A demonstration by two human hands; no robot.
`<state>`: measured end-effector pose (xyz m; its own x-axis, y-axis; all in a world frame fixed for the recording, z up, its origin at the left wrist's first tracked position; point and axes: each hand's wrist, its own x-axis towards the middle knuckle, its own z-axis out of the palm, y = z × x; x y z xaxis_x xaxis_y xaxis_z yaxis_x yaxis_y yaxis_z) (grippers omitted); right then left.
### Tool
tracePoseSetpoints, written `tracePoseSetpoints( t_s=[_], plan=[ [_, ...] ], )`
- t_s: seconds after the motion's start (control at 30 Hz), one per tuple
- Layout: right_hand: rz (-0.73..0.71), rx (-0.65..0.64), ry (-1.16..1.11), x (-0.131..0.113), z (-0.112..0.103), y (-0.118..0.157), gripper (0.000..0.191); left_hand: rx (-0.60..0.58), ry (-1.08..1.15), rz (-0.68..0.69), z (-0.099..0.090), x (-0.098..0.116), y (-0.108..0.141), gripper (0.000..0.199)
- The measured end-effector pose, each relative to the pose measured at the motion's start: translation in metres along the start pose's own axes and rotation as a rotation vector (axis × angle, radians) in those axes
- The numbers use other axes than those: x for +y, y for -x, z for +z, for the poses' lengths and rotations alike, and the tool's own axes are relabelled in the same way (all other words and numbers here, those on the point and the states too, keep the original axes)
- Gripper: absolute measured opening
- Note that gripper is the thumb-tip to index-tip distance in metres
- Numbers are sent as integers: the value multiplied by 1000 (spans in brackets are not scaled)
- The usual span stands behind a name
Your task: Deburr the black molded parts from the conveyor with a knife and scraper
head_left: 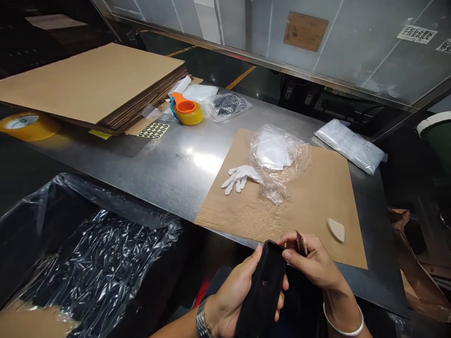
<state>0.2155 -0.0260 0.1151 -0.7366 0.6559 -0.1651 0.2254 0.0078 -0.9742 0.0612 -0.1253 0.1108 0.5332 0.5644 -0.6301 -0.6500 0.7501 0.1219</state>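
where cardboard sheet [310,202] ends, both hands' grip on black case [262,291]

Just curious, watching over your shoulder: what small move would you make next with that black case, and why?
Probably bring the small tan piece, pinched in the right hand, down onto the black case. The left hand already cradles the case from below, and the right fingertips rest at its top edge.

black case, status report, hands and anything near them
Left hand grips black case from below. Right hand pinches its top edge, small flat piece between fingers. Nothing blocking.
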Motion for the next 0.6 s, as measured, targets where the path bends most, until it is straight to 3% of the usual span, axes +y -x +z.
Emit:
tracePoseSetpoints(
  t_s=[0.27, 0.43, 0.5, 0.6],
  plan=[
    [47, 181, -114, 5, 11, 3, 28, -22, 45, 49, -4, -1, -4, 67],
    [139, 286, -340, 6, 18, 18, 35, 37, 122, 177, -9, 16, -10, 64],
    [215, 259, -330, 3, 23, 28, 32, 75, 164, 270, -9, 27, -12, 62],
    [239, 82, -188, -4, 33, 41, 30, 135, 201, 378, -6, 39, -13, 63]
  ],
)
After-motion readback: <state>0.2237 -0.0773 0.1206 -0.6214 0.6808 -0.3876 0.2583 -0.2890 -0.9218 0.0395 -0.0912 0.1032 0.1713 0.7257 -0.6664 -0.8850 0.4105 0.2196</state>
